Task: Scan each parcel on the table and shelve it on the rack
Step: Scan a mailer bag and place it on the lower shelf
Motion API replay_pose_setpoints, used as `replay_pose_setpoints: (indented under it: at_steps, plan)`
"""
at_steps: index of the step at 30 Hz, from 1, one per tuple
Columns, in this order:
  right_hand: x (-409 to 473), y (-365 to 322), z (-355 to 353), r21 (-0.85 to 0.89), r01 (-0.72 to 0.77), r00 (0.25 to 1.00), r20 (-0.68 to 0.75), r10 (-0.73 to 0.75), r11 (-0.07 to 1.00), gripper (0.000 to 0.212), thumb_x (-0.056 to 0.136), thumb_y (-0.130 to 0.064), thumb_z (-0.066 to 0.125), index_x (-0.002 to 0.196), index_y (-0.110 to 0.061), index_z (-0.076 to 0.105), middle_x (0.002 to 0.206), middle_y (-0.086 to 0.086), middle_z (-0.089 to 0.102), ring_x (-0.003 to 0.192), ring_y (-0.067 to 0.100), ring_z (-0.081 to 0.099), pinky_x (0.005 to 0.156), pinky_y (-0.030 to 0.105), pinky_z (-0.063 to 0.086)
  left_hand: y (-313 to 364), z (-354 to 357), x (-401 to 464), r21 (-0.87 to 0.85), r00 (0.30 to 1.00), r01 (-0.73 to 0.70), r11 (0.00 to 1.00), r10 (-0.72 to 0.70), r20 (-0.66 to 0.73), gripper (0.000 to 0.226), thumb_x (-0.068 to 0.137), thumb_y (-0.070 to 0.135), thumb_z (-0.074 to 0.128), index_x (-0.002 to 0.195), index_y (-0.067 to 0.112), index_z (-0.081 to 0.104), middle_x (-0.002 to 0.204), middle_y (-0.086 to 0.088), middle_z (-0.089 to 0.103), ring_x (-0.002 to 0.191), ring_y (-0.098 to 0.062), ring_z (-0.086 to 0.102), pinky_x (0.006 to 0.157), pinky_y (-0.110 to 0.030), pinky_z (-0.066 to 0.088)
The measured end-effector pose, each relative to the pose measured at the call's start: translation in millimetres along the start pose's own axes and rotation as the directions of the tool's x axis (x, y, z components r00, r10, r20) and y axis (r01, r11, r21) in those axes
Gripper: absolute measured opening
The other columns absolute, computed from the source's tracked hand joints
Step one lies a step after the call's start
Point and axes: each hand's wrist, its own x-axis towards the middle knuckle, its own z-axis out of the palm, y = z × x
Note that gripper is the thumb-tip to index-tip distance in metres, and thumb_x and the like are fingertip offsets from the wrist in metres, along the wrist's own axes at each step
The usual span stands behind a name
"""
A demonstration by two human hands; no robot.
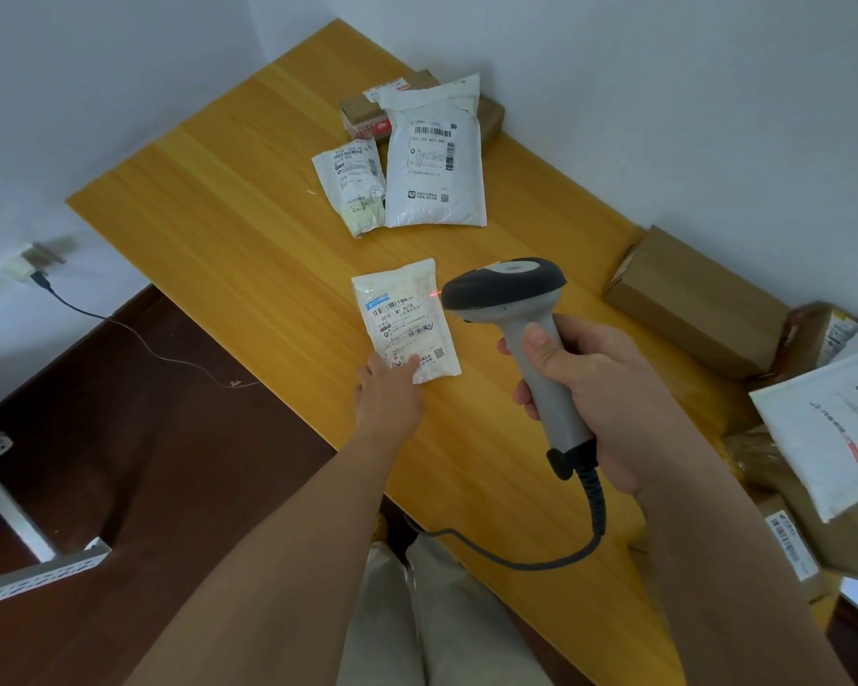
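The right hand [585, 388] is grasping the scanner [511, 309], aiming at the small parcel [404, 319] the left hand [390, 388] is pressing flat on the counter [248, 230]; shelving likely follows.

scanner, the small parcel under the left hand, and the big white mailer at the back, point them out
scanner [508, 289], head view, on its dark head
small parcel [403, 316], head view, on its printed label
big white mailer [434, 160], head view, on its label

A white wall [120, 91] rises beyond the hands, carrying a socket [18, 269] far to their left with a dark plug [43, 279] whose thin cable [135, 339] trails down towards the dark brown floor [169, 462] below them.
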Motion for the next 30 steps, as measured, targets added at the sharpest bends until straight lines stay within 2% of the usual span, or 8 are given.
replay_pose_setpoints:
  at_steps: [5,11,14,16,19,23,27,30]
  plan:
    - [3,1,-3,-0.008,0.001,1.0,0.001,-0.001,1.0,0.015,0.098,-0.028,0.058,0.102,-0.018,0.068,0.096,0.023,0.068,0.065,0.017,0.06,0.071,0.036,0.051,8,0,7,-0.297,0.992,0.043,0.954,-0.075,-0.098,0.041,0.099,0.021,0.055,0.139,0.014,0.052,0.138,-0.012,0.032,0.126,-0.028,0.04,0.104,-0.038,0.042]
    - [10,5,-9,-0.02,-0.015,0.999,0.029,0.016,1.0,0.016,0.097,-0.029,0.058,0.105,-0.018,0.068,0.097,0.024,0.068,0.063,0.014,0.06,0.068,0.033,0.051,6,1,22,-0.595,0.954,0.135,0.793,-0.266,-0.138,0.018,0.09,0.005,0.067,0.107,0.005,0.072,0.128,-0.011,0.046,0.114,-0.024,0.053,0.089,-0.02,0.043]
    - [15,9,-16,-0.052,-0.067,0.997,0.045,0.069,0.996,0.02,0.098,-0.029,0.058,0.109,-0.015,0.067,0.104,0.023,0.069,0.061,0.012,0.06,0.063,0.028,0.049,2,5,24,-0.685,0.924,0.18,0.706,-0.361,-0.13,0.007,0.082,0.001,0.073,0.081,0.007,0.071,0.105,-0.007,0.065,0.095,-0.019,0.061,0.071,-0.019,0.047]
    - [15,12,-20,-0.054,-0.078,0.995,0.055,0.081,0.996,0.018,0.098,-0.028,0.058,0.107,-0.015,0.067,0.105,0.021,0.069,0.061,0.012,0.06,0.061,0.027,0.048,0,7,24,-0.752,0.896,0.223,0.62,-0.434,-0.092,0.021,0.079,0.006,0.077,0.072,0.015,0.06,0.092,-0.001,0.064,0.086,-0.017,0.059,0.073,-0.029,0.051]
    - [12,13,-24,-0.054,-0.067,0.995,0.067,0.07,0.996,0.016,0.098,-0.028,0.058,0.104,-0.017,0.068,0.105,0.018,0.069,0.061,0.012,0.061,0.061,0.027,0.048,-2,9,20,-0.835,0.858,0.279,0.475,-0.513,-0.005,0.027,0.076,0.008,0.081,0.07,0.017,0.057,0.081,0.006,0.06,0.081,-0.014,0.058,0.078,-0.036,0.056]
    - [-1,12,-25,-0.064,-0.025,0.997,0.069,0.029,0.998,0.018,0.098,-0.029,0.058,0.108,-0.017,0.067,0.104,0.011,0.069,0.06,0.009,0.061,0.059,0.025,0.048,-5,9,10,-0.914,0.822,0.306,0.267,-0.558,0.113,0.026,0.074,0.007,0.083,0.074,0.016,0.059,0.084,0.005,0.061,0.079,-0.013,0.059,0.074,-0.033,0.056]
    - [-22,11,-16,-0.065,0.004,0.998,0.06,-0.001,0.998,0.017,0.098,-0.029,0.057,0.106,-0.017,0.067,0.106,0.009,0.069,0.062,0.011,0.061,0.061,0.027,0.049,-12,4,-9,-0.944,0.808,0.289,0.161,-0.57,0.15,0.026,0.074,0.01,0.084,0.075,0.017,0.06,0.08,0.007,0.059,0.073,-0.009,0.056,0.065,-0.028,0.05]
    - [-42,10,6,-0.08,0.035,0.996,0.086,-0.028,0.996,0.017,0.099,-0.027,0.057,0.104,-0.015,0.068,0.105,0.009,0.069,0.062,0.012,0.061,0.062,0.029,0.05,-31,-3,-30,-0.967,0.789,0.242,0.078,-0.595,0.149,0.028,0.072,0.006,0.085,0.07,0.017,0.059,0.084,0.002,0.064,0.08,-0.016,0.061,0.072,-0.03,0.052]
